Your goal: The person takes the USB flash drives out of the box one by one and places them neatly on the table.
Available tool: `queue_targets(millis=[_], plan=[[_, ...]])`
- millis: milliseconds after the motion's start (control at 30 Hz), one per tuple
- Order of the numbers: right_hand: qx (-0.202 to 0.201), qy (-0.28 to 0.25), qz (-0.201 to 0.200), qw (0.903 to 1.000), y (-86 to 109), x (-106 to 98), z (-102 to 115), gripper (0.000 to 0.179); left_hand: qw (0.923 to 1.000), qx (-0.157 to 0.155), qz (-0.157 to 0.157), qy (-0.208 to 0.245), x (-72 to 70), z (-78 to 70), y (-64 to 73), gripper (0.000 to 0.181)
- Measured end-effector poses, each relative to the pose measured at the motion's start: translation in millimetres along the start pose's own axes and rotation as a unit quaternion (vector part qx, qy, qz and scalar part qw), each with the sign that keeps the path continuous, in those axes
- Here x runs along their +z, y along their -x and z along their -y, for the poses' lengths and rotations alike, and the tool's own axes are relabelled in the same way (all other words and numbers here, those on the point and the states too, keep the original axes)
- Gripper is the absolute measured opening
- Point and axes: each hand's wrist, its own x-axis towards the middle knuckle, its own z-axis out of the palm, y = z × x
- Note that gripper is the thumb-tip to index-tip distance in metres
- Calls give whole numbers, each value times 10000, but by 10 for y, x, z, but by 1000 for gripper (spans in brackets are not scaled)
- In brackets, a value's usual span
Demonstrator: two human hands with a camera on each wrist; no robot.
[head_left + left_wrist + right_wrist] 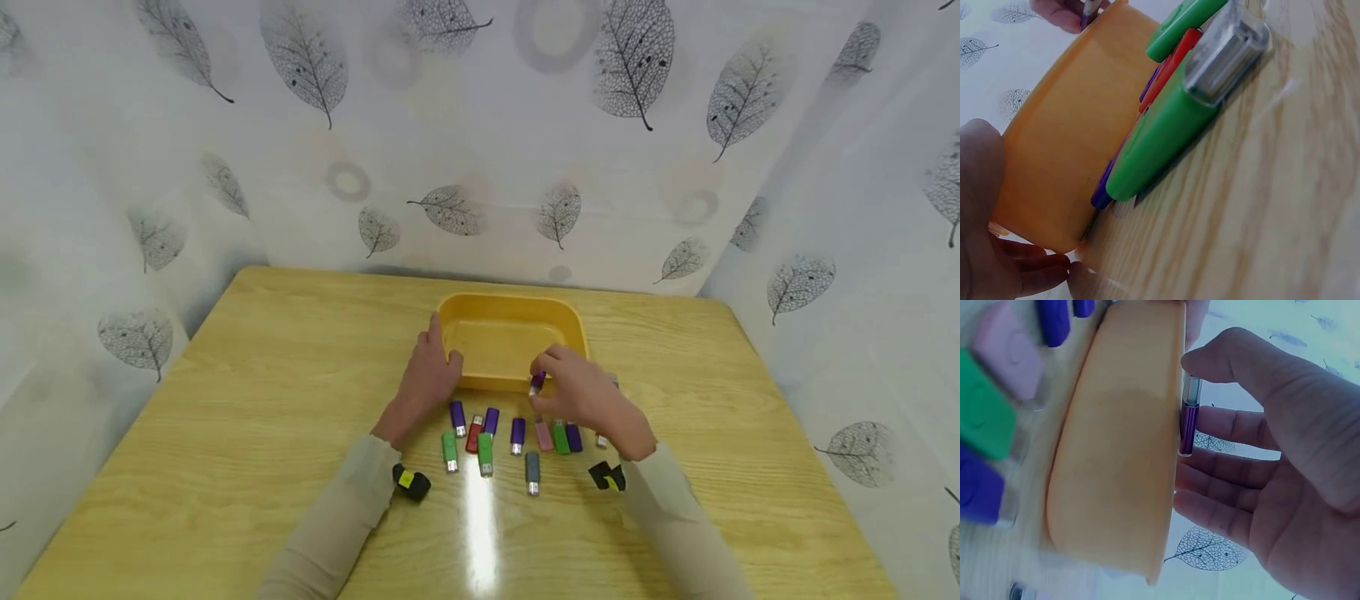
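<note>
A yellow plastic tub (510, 384) stands near the back of the table. My left hand (429, 371) holds its front left corner, thumb at the rim and fingers along the outer left wall. Over the front rim, my right hand (581, 392) pinches a purple USB stick (1189, 425) between thumb and finger, its metal end towards the thumb. In front of the tub lie several USB sticks, among them a red one (474, 435), a green one (485, 454), a pink one (543, 435) and a grey one (532, 471).
An orange-and-silver stick (602, 440) lies partly hidden by the right wrist. A grey thing (614, 380) shows behind the right hand. Black straps with yellow marks (411, 482) sit at both wrists. A leaf-patterned curtain (450, 150) surrounds the wooden table (300, 358).
</note>
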Motion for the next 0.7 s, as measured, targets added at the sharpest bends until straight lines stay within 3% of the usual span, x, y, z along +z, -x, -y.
queue_targets(millis=[167, 333, 400, 500, 600, 700], plan=[[-568, 637, -578, 9947, 146, 59, -29, 34, 10000, -5, -33, -13, 0, 8, 14, 77], [-1210, 1126, -1323, 9773, 306, 150, -90, 42, 10000, 4, -40, -29, 8, -5, 10, 77], [-1399, 1086, -1460, 9733, 382, 175, -84, 39, 10000, 3, -17, -54, 15, -6, 11, 77], [-1354, 747, -1130, 9815, 503, 188, -42, 33, 10000, -31, 1, -65, 18, -7, 18, 77], [-896, 207, -283, 9954, 598, 160, 13, 26, 10000, -40, 2, -59, 10, -6, 22, 76], [-354, -94, 641, 9973, 648, 124, 60, 24, 10000, -54, -11, -45, 4, 0, 25, 77]])
